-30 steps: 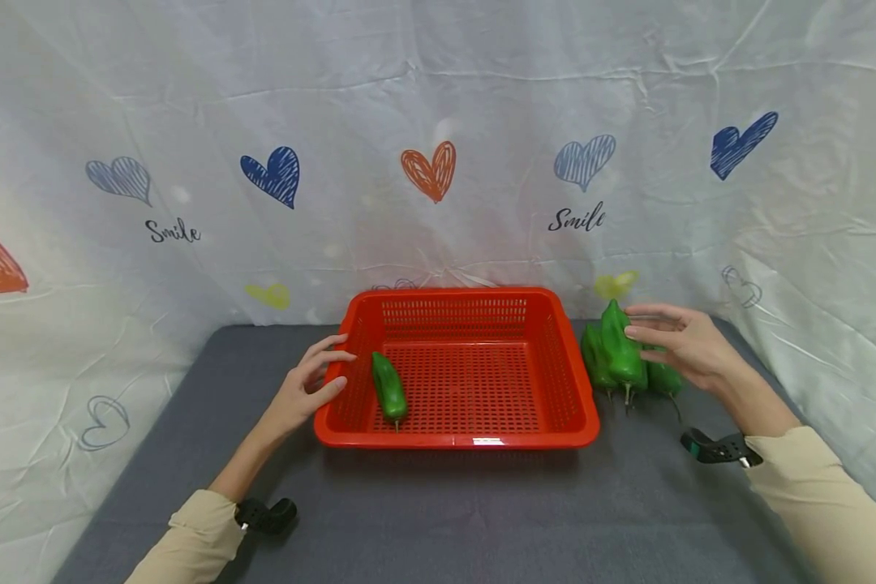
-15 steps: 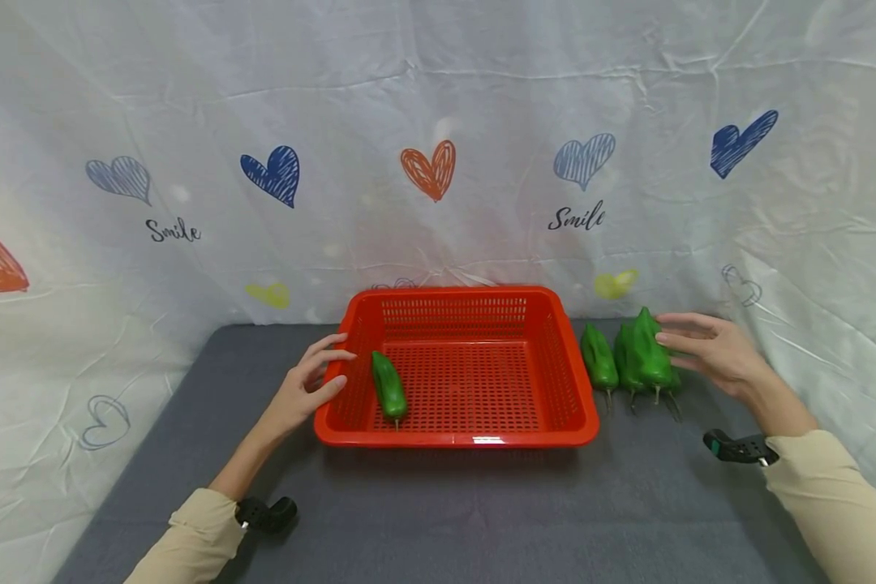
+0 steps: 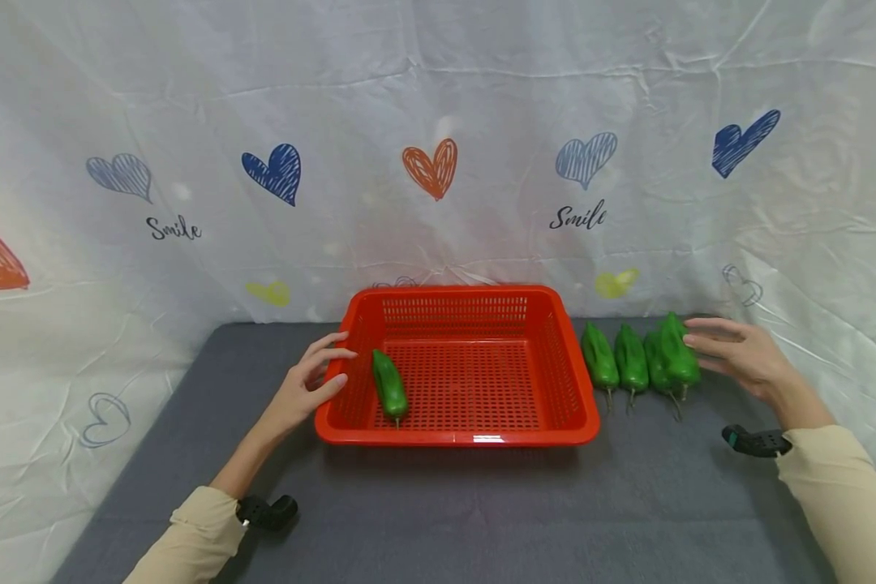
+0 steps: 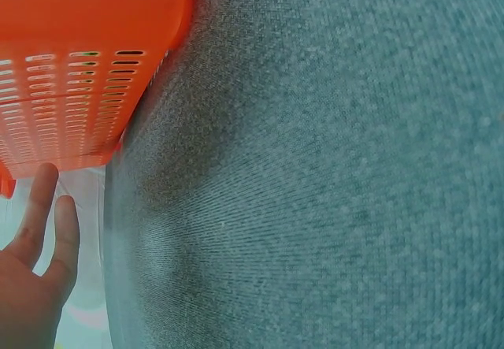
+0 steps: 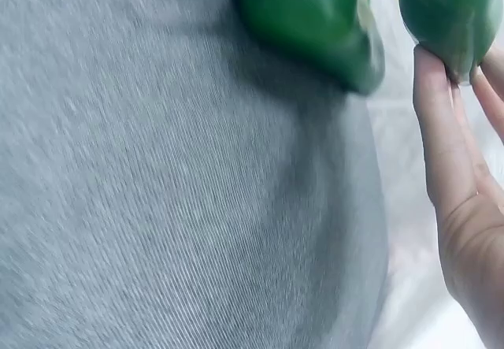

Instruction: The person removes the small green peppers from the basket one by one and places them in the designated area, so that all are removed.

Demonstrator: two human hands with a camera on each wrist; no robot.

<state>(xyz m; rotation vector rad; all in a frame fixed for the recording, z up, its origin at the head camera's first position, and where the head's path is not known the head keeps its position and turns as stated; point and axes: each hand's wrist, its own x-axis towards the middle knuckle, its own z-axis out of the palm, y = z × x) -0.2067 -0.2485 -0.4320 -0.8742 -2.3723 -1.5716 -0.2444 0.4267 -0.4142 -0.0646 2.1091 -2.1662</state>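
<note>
A red plastic basket with slotted walls stands on the grey cloth. One long green pepper lies inside, near its left wall. My left hand rests against the basket's left rim, fingers loosely extended; in the left wrist view two fingers reach along the slotted wall. Right of the basket, my right hand pinches another green pepper from its right side, stem toward me. It appears raised over the table in the right wrist view, its tip end between the fingers.
Three green peppers lie side by side right of the basket: one by its wall, a middle one, and a third partly hidden by the held pepper. A white curtain with hearts hangs behind the table.
My right hand has moved right with its pepper, from above the leftmost peppers to past the third, uncovering the row. My left hand and the basket have stayed put.
</note>
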